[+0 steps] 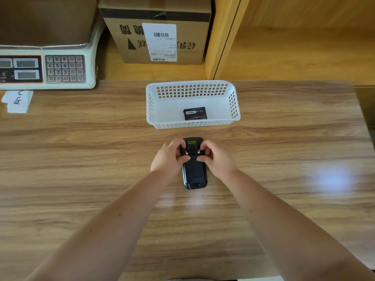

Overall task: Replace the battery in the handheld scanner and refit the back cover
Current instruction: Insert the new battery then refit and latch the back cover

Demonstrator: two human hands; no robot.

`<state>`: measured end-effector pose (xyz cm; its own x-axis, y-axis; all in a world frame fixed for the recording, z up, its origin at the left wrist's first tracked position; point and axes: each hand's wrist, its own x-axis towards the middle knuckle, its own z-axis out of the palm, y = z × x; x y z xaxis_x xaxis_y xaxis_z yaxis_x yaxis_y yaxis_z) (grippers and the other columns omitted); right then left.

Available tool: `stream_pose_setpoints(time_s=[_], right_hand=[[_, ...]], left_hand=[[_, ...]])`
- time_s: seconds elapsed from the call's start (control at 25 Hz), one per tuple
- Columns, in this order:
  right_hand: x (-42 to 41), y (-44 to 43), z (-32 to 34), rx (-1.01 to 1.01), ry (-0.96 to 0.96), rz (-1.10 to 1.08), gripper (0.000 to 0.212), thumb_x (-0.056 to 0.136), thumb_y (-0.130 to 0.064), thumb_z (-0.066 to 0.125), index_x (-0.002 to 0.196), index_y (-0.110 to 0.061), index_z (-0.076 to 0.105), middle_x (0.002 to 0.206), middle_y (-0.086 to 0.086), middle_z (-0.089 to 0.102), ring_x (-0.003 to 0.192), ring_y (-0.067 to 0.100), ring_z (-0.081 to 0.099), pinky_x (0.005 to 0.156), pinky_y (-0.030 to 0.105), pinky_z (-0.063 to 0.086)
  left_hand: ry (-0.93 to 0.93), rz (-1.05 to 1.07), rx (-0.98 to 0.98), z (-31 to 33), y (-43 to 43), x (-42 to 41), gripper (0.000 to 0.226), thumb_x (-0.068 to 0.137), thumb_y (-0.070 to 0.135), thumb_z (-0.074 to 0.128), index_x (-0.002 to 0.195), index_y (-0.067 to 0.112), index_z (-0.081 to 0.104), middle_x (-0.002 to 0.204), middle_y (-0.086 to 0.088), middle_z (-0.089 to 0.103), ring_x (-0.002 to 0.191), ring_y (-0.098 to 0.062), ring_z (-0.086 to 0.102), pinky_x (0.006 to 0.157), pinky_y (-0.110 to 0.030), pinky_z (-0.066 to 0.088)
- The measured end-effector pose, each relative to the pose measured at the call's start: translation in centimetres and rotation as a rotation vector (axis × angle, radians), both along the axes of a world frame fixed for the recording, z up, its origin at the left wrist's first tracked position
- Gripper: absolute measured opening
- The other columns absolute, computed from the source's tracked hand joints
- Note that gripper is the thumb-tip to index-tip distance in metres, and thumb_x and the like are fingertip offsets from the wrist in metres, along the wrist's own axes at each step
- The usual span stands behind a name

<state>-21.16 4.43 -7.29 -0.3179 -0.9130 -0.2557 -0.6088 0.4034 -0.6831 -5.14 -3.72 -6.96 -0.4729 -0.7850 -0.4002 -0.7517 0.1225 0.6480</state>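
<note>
A black handheld scanner (194,171) lies face down on the wooden table (284,151), its back cover on, with two small metal latches near its top. My left hand (169,157) grips its upper left side, thumb on the back. My right hand (217,157) grips the upper right side the same way, fingers near the right latch. A black battery (195,113) lies flat inside the white plastic basket (154,110) just beyond the scanner.
An electronic scale (60,67) with a keypad stands at the back left, with white paper notes (17,101) in front of it. A cardboard box (158,31) with a shipping label sits behind the basket. A wooden panel (225,37) rises at the back right.
</note>
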Motion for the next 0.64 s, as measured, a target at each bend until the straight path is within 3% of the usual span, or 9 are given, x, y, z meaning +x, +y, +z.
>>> stream_pose_setpoints(time_s=[0.28, 0.44, 0.64], right_hand=[[-0.1, 0.2, -0.2, -0.056, 0.052, 0.064, 0.025, 0.076, -0.020, 0.075, 0.096, -0.019, 0.060, 0.079, -0.006, 0.051, 0.074, 0.016, 0.047, 0.065, 0.034, 0.045], [0.1, 0.5, -0.5, -0.105, 0.145, 0.113, 0.023, 0.080, -0.023, 0.072, 0.100, -0.016, 0.063, 0.085, -0.008, 0.052, 0.079, 0.019, 0.051, 0.065, 0.036, 0.046], [0.2, 0.8, -0.8, -0.111, 0.189, 0.126, 0.022, 0.082, -0.025, 0.070, 0.100, -0.015, 0.063, 0.094, 0.002, 0.063, 0.084, 0.024, 0.056, 0.066, 0.035, 0.046]], left_hand=[[-0.019, -0.091, -0.024, 0.1, -0.1, 0.2, 0.022, 0.088, 0.029, 0.067, 0.107, 0.029, 0.055, 0.105, 0.004, 0.050, 0.097, -0.022, 0.054, 0.081, -0.040, 0.051], [-0.024, -0.114, -0.120, 0.1, 0.6, 0.7, 0.026, 0.092, 0.033, 0.063, 0.116, 0.024, 0.058, 0.112, 0.002, 0.053, 0.098, -0.024, 0.056, 0.076, -0.037, 0.050], [-0.023, -0.146, -0.191, -0.4, 1.1, 0.9, 0.026, 0.094, 0.035, 0.059, 0.118, 0.023, 0.061, 0.115, -0.002, 0.059, 0.096, -0.027, 0.059, 0.069, -0.032, 0.045]])
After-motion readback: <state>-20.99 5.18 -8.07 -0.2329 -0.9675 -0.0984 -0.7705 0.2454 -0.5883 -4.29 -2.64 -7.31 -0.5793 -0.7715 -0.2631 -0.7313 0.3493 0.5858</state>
